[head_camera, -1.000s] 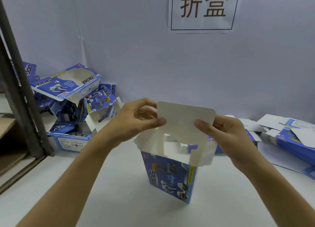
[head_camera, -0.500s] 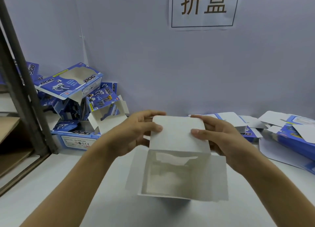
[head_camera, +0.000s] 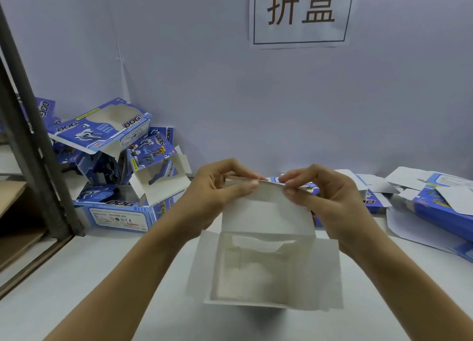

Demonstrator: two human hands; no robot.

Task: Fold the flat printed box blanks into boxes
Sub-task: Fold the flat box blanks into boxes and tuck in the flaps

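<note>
Left hand [head_camera: 217, 187] and right hand [head_camera: 325, 194] pinched top flap of open box [head_camera: 266, 266] at frame center; folded boxes [head_camera: 112, 166] piled upper left on table [head_camera: 102, 276].

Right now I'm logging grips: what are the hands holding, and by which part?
Both the left hand and right hand pinch the top edge of the open box's lid flap.

White table [head_camera: 76, 289], boxes [head_camera: 115, 212], blanks [head_camera: 422, 228].
</note>
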